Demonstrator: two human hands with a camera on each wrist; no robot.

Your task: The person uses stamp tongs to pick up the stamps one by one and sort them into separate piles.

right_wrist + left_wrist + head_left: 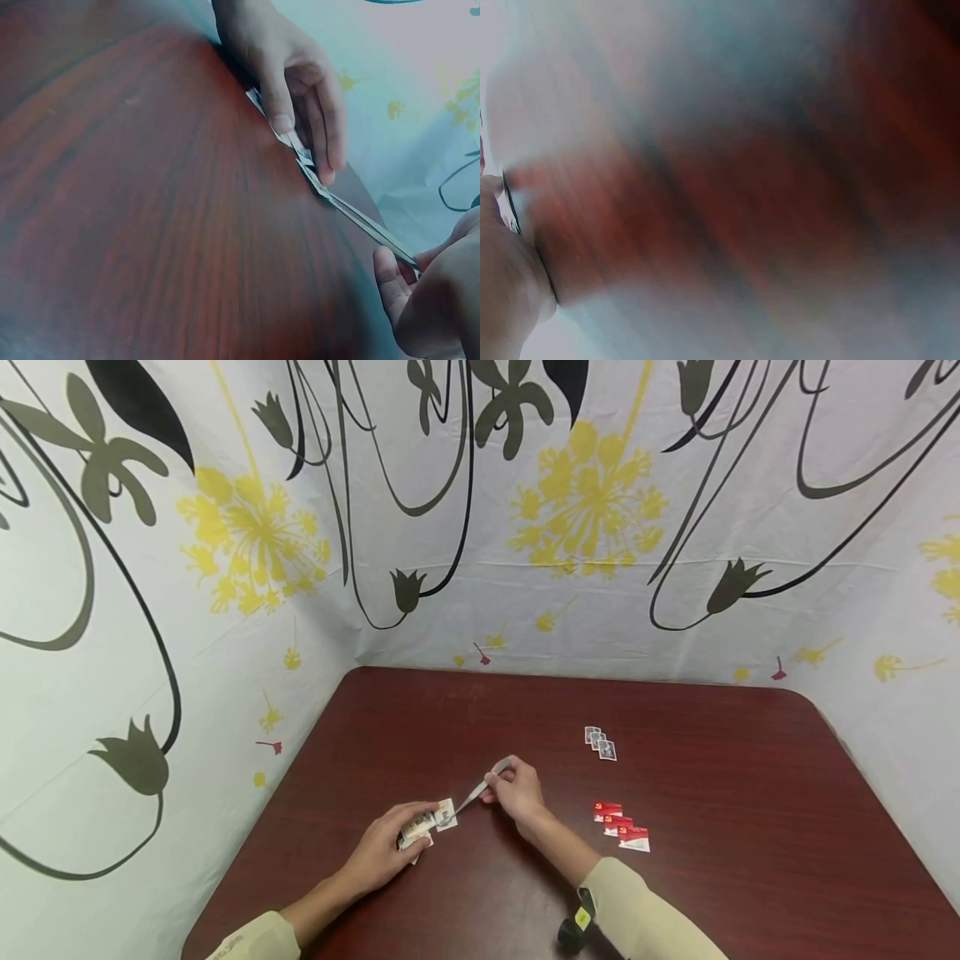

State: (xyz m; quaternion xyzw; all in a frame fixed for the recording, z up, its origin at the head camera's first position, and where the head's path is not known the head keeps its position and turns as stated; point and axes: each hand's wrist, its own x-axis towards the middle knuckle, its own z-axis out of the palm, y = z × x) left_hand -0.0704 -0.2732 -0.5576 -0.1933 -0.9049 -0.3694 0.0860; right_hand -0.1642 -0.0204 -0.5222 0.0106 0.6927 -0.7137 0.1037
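Observation:
In the head view my left hand (384, 850) lies over several small pale stamps (417, 830) on the table, thumb at their near side and fingers at the far side. The right wrist view shows its thumb straight against the stamps. My right hand (517, 792) pinches metal tweezers (477, 792) near their back end. The tweezers' tips reach a pale stamp (446, 814) just right of the left fingertips. Only the edge of the left hand (510, 277) shows in the left wrist view, which is mostly blurred.
Three overlapping red-and-white stamps (618, 826) lie to the right of the right hand. Farther back are three overlapping grey stamps (600, 742). The dark red-brown table (480, 710) meets patterned cloth (465, 568) at the back and left.

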